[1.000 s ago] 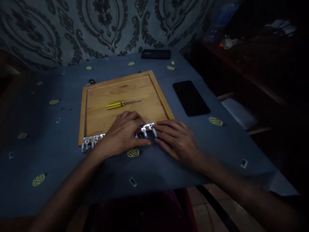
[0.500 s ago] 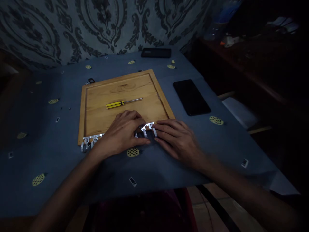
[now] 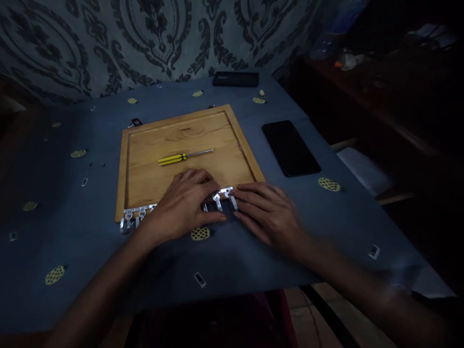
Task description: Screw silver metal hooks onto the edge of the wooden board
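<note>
A framed wooden board (image 3: 184, 140) lies flat on the blue cloth. Along its near edge runs a metal hook strip (image 3: 224, 192), its middle hidden under my left hand (image 3: 186, 203). The thumb and fingers of that hand are closed around the strip. My right hand (image 3: 270, 212) rests at the strip's right end, fingers pressed together and touching the last hook and the board's near right corner. A yellow-handled screwdriver (image 3: 172, 159) lies on the board, its shaft to the right.
On the blue tablecloth (image 3: 145, 285), a black phone (image 3: 291, 148) lies right of the board. Behind it is a dark case (image 3: 235, 79). A small black part (image 3: 137, 122) sits by the board's back left corner. A patterned wall covering (image 3: 155, 38) borders the back.
The view has shifted slightly, so the near items appear a little lower. Both hands keep nearly the same place on the strip.
</note>
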The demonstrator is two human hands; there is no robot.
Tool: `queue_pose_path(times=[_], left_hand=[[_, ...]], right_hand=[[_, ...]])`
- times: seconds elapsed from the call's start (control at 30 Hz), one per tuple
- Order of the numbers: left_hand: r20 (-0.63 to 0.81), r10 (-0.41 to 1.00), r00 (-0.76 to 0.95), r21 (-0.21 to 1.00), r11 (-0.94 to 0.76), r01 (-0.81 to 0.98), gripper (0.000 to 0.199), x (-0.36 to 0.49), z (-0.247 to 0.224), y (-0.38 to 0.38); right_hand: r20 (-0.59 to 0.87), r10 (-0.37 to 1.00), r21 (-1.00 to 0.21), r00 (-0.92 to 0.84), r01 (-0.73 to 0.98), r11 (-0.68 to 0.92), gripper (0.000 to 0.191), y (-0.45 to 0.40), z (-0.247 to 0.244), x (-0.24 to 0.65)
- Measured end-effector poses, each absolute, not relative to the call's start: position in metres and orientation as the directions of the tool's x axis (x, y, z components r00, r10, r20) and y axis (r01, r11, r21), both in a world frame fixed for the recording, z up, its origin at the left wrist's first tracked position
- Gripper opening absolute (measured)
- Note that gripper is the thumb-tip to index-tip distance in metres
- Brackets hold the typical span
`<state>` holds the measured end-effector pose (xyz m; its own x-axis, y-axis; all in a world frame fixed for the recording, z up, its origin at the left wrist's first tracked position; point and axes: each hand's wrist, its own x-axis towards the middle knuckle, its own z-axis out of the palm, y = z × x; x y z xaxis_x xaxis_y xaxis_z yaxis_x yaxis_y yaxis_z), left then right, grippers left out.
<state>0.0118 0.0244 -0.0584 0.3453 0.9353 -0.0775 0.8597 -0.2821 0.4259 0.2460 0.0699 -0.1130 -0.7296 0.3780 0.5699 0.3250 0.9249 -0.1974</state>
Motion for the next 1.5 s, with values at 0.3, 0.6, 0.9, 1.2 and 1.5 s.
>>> queue_pose_path(times=[0.3, 0.6, 0.9, 1.2, 1.5], left_hand=[[-0.090, 0.934, 0.344, 0.408, -0.281, 0.869, 0.045, 0.0140, -0.0587, 0.0245], [-0.096, 0.935, 0.340, 0.410, -0.274, 0.870, 0.047, 0.0143, -0.0573, 0.0248], [-0.102, 0.937, 0.334, 0.402, -0.268, 0.875, 0.046, 0.0156, -0.0560, 0.0250], [-0.112, 0.931, 0.347, 0.415, -0.273, 0.868, 0.049, 0.0151, -0.0552, 0.0262], [-0.099, 0.933, 0.346, 0.397, -0.282, 0.873, 0.047, 0.0146, -0.0572, 0.0258]], right_hand=[[0.569, 0.396, -0.234, -0.720, 0.320, 0.918, 0.018, 0.0684, -0.1130, 0.2446], [0.569, 0.402, -0.244, -0.717, 0.320, 0.915, 0.020, 0.0686, -0.1150, 0.2455], [0.565, 0.397, -0.227, -0.723, 0.326, 0.918, 0.020, 0.0687, -0.1104, 0.2448], [0.582, 0.381, -0.220, -0.718, 0.312, 0.924, 0.014, 0.0691, -0.1113, 0.2447], [0.589, 0.375, -0.223, -0.716, 0.301, 0.927, 0.013, 0.0697, -0.1117, 0.2444]])
